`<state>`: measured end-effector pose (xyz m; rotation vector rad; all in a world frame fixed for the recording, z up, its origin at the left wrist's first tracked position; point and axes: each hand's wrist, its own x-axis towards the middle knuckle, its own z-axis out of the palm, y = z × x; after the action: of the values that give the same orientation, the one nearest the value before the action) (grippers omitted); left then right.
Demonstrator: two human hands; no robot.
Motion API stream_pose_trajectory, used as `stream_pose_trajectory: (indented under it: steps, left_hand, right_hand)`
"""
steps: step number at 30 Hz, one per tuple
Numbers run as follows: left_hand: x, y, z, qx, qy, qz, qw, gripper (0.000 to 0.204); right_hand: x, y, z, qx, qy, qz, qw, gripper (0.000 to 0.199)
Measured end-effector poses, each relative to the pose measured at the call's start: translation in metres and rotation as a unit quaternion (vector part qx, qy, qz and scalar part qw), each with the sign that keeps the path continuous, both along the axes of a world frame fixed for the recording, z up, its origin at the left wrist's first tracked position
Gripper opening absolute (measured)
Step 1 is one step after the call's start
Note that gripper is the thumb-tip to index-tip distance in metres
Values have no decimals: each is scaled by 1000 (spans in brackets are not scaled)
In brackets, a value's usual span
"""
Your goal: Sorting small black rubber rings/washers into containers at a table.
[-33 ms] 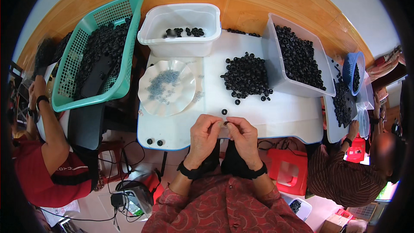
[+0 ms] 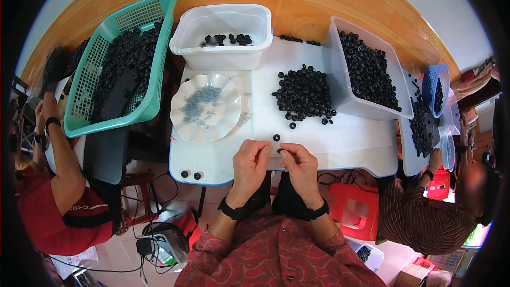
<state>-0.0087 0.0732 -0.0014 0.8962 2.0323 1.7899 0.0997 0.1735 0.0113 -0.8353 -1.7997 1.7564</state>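
Note:
Above the table's near edge, my left hand (image 2: 248, 167) is closed in a pinch; whatever lies between its fingertips is too small to make out. Beside it, my right hand (image 2: 301, 169) pinches a small black ring-shaped part (image 2: 280, 151), mostly covered by the fingers. The fingertips of the two hands are slightly apart. Just beyond them lies a single black ring (image 2: 276, 137). Farther off is a pile of black rings (image 2: 304, 94). To the left, a white wavy-rimmed plate (image 2: 226, 123) bears many tiny clear bluish pieces (image 2: 202, 102).
A white tub (image 2: 223, 59) with a few black parts stands at the back. Right of the pile is a clear bin (image 2: 366, 107) full of them; leftward, a green basket (image 2: 151, 107). Two rings (image 2: 197, 176) lie at the front left corner. People sit on both sides.
My left fingertips have drawn slightly left, away from the right ones, widening the small gap between the hands. The right hand has barely moved.

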Motion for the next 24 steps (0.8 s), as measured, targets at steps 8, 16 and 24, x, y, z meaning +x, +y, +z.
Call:
stream_pose_trajectory:
  steps: [8,16,24]
  left_hand:
    - [-35,21,9,-170,202,94,960,27]
    - [-46,20,16,-237,82,20,968,25]
    - [-46,19,5,-207,98,45,972,18]
  right_hand:
    - [-3,3,-10,95,-33,-23,995,16]
    - [-5,3,-11,88,-14,-29,996,14]
    - [-4,3,-10,109,-23,-21,994,14]
